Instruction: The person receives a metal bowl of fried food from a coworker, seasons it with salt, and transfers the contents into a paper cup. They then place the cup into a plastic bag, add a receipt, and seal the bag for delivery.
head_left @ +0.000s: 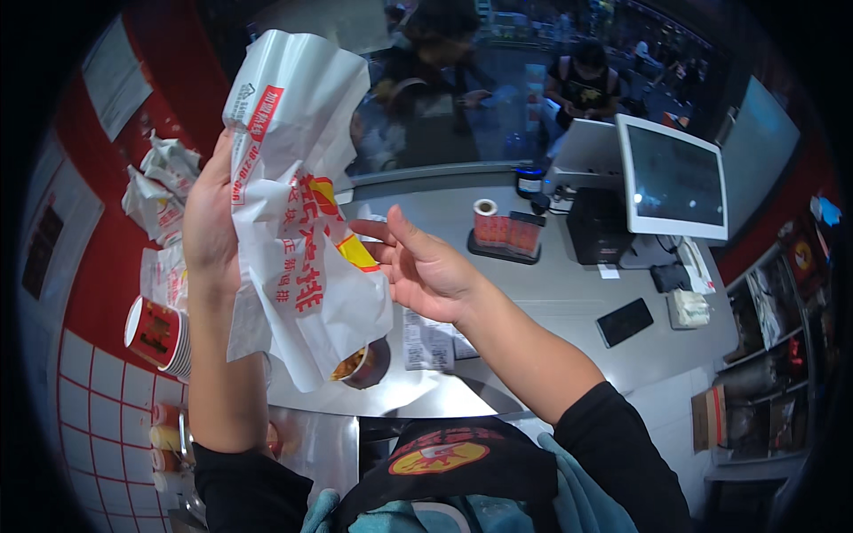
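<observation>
My left hand holds a white plastic carrier bag with red and yellow print; its fingers are hidden behind the film. The bag hangs loose and crumpled over the counter. On its right side is my right hand, thumb raised and fingers apart. Its fingertips meet the bag's edge, but whether they touch it I cannot tell. Below the bag, partly covered by it, stands a dark paper cup with browned food pieces in it. Printed paper slips lie to the right of the cup.
The metal counter carries a smartphone, a label-roll holder, a tissue pack and a point-of-sale screen. At left are stacked paper cups, hanging bags and sauce bottles. People stand beyond the window.
</observation>
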Motion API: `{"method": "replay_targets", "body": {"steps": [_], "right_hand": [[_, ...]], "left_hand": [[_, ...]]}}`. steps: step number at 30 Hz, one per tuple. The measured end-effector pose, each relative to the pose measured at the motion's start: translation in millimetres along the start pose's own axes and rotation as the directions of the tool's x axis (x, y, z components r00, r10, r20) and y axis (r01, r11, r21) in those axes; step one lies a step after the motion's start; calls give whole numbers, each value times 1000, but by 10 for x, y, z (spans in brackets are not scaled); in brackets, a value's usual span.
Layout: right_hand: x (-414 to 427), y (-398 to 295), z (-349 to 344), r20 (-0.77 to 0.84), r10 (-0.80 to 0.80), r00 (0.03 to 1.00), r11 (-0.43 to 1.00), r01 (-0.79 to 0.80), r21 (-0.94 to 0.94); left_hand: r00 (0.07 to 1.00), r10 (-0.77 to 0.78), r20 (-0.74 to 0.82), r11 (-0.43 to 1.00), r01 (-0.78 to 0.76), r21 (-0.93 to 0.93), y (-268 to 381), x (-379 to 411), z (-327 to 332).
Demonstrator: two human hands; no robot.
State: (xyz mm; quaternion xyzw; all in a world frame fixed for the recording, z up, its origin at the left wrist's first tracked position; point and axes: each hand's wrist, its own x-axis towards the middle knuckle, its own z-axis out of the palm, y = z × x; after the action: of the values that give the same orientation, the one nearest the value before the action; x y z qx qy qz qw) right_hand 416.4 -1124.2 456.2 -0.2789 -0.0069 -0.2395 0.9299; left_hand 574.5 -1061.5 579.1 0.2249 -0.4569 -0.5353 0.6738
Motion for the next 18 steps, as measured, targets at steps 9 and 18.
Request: {"method": "replay_targets", "body": {"steps": [9, 18], "right_hand": [[-1809, -670, -449, -309, -386, 869, 922, 370, -112], [-2760, -595, -271, -301, -815, 496, 580, 692, -430]], "left_hand": [[990, 102, -101, 854, -35, 520, -1301, 927, 426], [870, -188, 456, 498, -316, 808, -2096, -260, 2082]]}}
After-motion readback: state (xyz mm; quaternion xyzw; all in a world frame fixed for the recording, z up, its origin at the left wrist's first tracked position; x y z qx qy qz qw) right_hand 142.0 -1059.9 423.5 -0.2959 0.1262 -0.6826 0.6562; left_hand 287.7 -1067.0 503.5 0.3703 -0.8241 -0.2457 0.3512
